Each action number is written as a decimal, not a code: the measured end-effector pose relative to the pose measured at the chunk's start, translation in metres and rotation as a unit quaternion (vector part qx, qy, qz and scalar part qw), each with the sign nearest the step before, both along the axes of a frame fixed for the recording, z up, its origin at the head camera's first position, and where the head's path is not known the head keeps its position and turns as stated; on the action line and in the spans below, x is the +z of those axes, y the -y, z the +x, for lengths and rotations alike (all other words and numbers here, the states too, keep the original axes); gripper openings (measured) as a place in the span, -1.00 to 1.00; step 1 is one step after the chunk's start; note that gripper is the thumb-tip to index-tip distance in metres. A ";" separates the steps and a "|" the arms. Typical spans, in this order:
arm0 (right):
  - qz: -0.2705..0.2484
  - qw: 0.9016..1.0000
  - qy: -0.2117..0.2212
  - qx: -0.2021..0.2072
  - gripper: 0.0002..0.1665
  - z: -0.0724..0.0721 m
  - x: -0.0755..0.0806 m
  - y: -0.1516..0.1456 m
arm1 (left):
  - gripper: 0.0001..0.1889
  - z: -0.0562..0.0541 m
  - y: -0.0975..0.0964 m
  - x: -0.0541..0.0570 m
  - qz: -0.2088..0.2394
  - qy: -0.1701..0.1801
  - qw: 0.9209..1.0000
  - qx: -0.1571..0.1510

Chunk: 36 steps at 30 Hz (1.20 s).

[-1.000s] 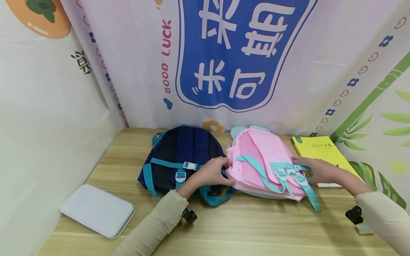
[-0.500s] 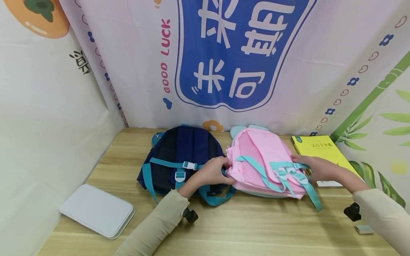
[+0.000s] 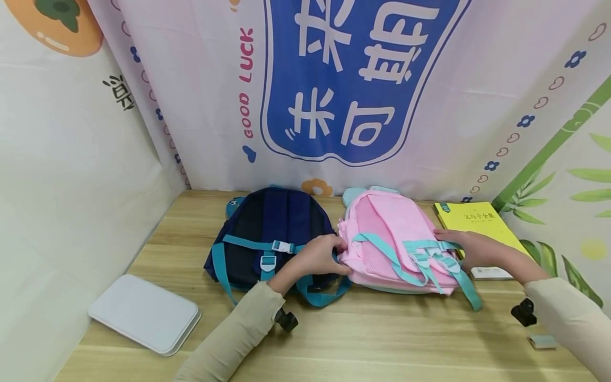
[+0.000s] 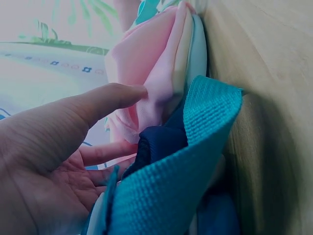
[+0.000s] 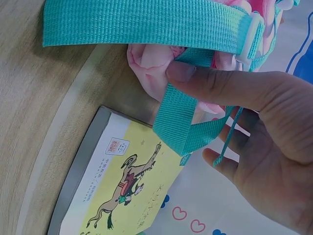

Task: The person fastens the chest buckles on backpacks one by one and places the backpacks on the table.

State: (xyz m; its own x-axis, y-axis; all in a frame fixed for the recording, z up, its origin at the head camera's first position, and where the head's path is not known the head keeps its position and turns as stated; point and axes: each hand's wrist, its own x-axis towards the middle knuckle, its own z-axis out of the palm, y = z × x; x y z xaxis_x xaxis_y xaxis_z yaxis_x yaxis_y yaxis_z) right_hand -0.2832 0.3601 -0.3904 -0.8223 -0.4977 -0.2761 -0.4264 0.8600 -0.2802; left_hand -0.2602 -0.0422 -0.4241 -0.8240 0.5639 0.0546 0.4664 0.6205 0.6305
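Note:
A pink backpack (image 3: 389,239) with teal straps lies back-panel up on the wooden table, its shoulder straps loose over it. My left hand (image 3: 321,257) grips its left side. In the left wrist view the thumb dents the pink cloth (image 4: 156,98) while the fingers reach behind it. At the bag's lower right side, my right hand (image 3: 479,249) holds it among the teal straps (image 5: 178,117). Seen from the right wrist, the thumb lies on the pink edge and the other fingers curve loosely behind the webbing. A navy backpack (image 3: 286,223) lies close beside the left hand.
A yellow book (image 3: 470,217) lies behind the right hand, partly covered by that arm. On the left of the table (image 3: 363,339) rests a pale grey flat case (image 3: 145,313). A printed cloth (image 3: 210,95) hangs along the back edge.
The right hand and forearm have shifted slightly, and the loose teal strap end below that hand has swung a little. Both backpacks stay almost in place.

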 end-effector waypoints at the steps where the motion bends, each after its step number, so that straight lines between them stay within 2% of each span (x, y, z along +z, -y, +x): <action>1: 0.000 1.000 0.001 -0.001 0.09 0.000 0.000 0.000 | -0.54 0.000 0.000 0.000 0.002 0.001 1.000 0.003; 6: 0.003 1.000 0.004 0.003 0.09 0.000 0.001 -0.002 | -0.47 -0.001 0.001 0.001 0.018 0.017 1.000 0.010; 12: 0.004 1.000 0.009 -0.001 0.11 -0.001 0.000 -0.004 | -0.38 0.000 0.003 0.011 0.035 0.037 0.999 0.012; 17: -0.002 1.000 0.014 -0.003 0.10 -0.001 0.001 -0.005 | -0.26 0.002 -0.002 0.019 0.054 0.013 0.998 0.035; 19: -0.004 1.000 0.014 -0.003 0.10 -0.001 0.001 -0.005 | -0.26 0.003 -0.007 0.023 0.069 -0.003 0.997 0.035; 23: -0.006 1.000 0.016 -0.003 0.10 0.000 0.001 -0.005 | -0.30 0.002 -0.023 0.028 0.089 -0.036 0.995 0.015; 28: -0.007 1.000 0.020 -0.002 0.10 -0.001 0.002 -0.005 | -0.37 0.001 -0.049 0.032 0.099 -0.057 0.993 -0.017; 32: -0.008 1.000 0.020 0.002 0.10 -0.001 0.003 -0.004 | -0.39 0.000 -0.069 0.034 0.086 -0.063 0.993 -0.040; 36: -0.009 1.000 0.021 0.004 0.09 -0.001 0.005 -0.004 | -0.40 -0.003 -0.087 0.034 0.072 -0.055 0.994 -0.059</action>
